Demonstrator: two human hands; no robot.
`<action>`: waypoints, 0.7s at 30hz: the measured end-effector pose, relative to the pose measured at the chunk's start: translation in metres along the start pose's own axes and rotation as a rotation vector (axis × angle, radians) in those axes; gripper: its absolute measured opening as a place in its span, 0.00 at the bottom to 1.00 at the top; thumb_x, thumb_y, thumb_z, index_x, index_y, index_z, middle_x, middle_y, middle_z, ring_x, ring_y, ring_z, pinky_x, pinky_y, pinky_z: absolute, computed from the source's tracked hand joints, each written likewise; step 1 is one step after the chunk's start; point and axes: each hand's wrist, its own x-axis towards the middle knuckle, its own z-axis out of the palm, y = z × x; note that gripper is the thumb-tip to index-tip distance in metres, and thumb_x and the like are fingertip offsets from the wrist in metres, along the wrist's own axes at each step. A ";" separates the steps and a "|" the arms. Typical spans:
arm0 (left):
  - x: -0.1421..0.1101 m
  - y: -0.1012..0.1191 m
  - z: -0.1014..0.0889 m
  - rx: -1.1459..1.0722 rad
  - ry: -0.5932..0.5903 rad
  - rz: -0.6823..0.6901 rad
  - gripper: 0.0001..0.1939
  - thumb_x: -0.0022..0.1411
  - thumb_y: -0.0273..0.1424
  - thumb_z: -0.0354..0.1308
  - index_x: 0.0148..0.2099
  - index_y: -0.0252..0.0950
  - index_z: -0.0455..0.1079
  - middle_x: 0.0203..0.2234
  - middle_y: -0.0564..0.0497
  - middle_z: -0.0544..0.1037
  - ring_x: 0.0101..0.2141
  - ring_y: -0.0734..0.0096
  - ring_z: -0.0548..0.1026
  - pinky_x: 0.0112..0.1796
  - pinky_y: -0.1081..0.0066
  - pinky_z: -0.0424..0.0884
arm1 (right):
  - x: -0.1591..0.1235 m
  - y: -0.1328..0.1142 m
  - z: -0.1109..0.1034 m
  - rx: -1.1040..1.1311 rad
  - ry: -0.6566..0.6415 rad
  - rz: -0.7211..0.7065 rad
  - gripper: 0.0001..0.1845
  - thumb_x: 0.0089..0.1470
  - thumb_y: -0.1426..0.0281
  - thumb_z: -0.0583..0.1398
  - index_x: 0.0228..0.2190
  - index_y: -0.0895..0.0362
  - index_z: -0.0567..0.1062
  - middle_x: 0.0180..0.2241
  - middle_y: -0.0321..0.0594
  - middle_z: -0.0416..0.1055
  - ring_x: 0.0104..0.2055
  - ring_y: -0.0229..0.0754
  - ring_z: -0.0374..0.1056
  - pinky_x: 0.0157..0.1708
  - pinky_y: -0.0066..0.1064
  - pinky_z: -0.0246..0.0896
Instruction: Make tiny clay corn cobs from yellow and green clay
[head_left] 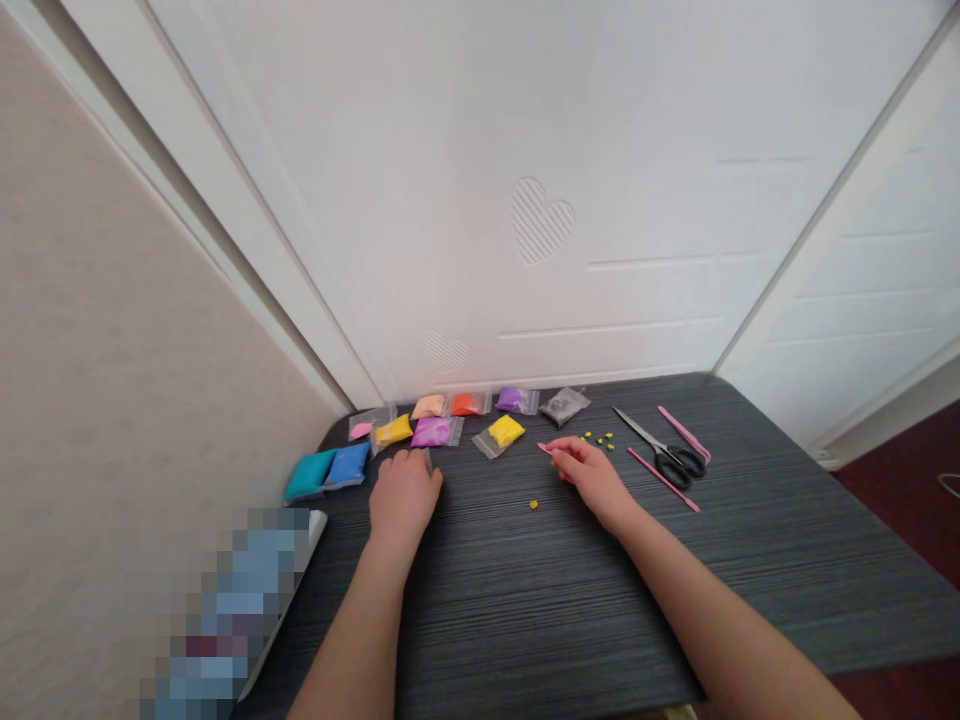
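Observation:
My left hand [405,492] is closed, fingers curled down near the front row of clay bags. A sliver of clear plastic [428,459] shows by its fingertips; what lies under the fingers is hidden. My right hand [589,478] pinches a small pink modelling tool, whose tip [544,447] sticks out left of the fingers. A small yellow clay piece [534,505] lies on the dark table between my hands. Just beyond the right hand are several tiny yellow-and-green clay pieces [600,441]. An open-looking bag of yellow clay [505,431] rests left of them.
Bags of teal [309,475], blue [346,465], magenta [435,431], red [466,403], purple [514,400] and grey clay [565,405] line the back and left. Black-handled scissors [670,460] lie right, between two pink tools [664,479]. A white wall panel [637,200] stands behind.

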 end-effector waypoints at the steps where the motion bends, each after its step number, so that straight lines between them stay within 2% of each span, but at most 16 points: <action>1: 0.000 0.000 0.001 0.026 -0.007 0.000 0.14 0.59 0.35 0.51 0.44 0.32 0.65 0.42 0.47 0.69 0.41 0.66 0.69 0.42 0.59 0.66 | 0.001 0.001 0.000 -0.024 -0.002 -0.002 0.16 0.55 0.65 0.54 0.43 0.60 0.66 0.42 0.42 0.66 0.40 0.39 0.66 0.38 0.38 0.64; 7: 0.001 -0.004 -0.001 0.047 0.001 -0.010 0.14 0.60 0.34 0.50 0.45 0.32 0.64 0.41 0.46 0.70 0.39 0.68 0.70 0.39 0.62 0.69 | 0.001 0.007 -0.001 -0.219 -0.064 -0.078 0.16 0.55 0.64 0.53 0.44 0.60 0.66 0.42 0.42 0.66 0.40 0.40 0.65 0.38 0.38 0.64; 11: 0.000 -0.002 -0.004 -0.048 0.083 -0.009 0.13 0.60 0.34 0.50 0.44 0.32 0.65 0.40 0.47 0.70 0.39 0.68 0.70 0.39 0.62 0.69 | -0.006 0.005 -0.004 -0.418 -0.251 -0.190 0.14 0.55 0.64 0.54 0.41 0.60 0.68 0.40 0.41 0.67 0.38 0.38 0.66 0.38 0.37 0.64; 15: 0.000 0.000 -0.008 -0.232 0.216 -0.004 0.13 0.60 0.35 0.50 0.43 0.32 0.66 0.40 0.47 0.70 0.40 0.67 0.69 0.41 0.60 0.67 | -0.013 0.000 -0.004 -0.577 -0.402 -0.307 0.13 0.54 0.64 0.55 0.39 0.59 0.69 0.40 0.40 0.67 0.40 0.39 0.65 0.41 0.39 0.62; 18: 0.003 -0.002 -0.008 -0.417 0.283 -0.023 0.14 0.60 0.36 0.50 0.43 0.32 0.65 0.39 0.47 0.71 0.39 0.67 0.70 0.41 0.59 0.67 | -0.014 -0.001 -0.002 -0.634 -0.425 -0.347 0.12 0.54 0.64 0.55 0.38 0.59 0.69 0.41 0.41 0.67 0.42 0.40 0.64 0.42 0.40 0.60; 21: 0.007 -0.007 -0.002 -0.628 0.290 -0.062 0.14 0.60 0.36 0.49 0.45 0.32 0.65 0.38 0.47 0.71 0.37 0.69 0.71 0.39 0.61 0.68 | -0.013 0.003 -0.001 -0.639 -0.396 -0.333 0.12 0.55 0.65 0.54 0.38 0.59 0.69 0.41 0.41 0.67 0.41 0.39 0.65 0.41 0.39 0.62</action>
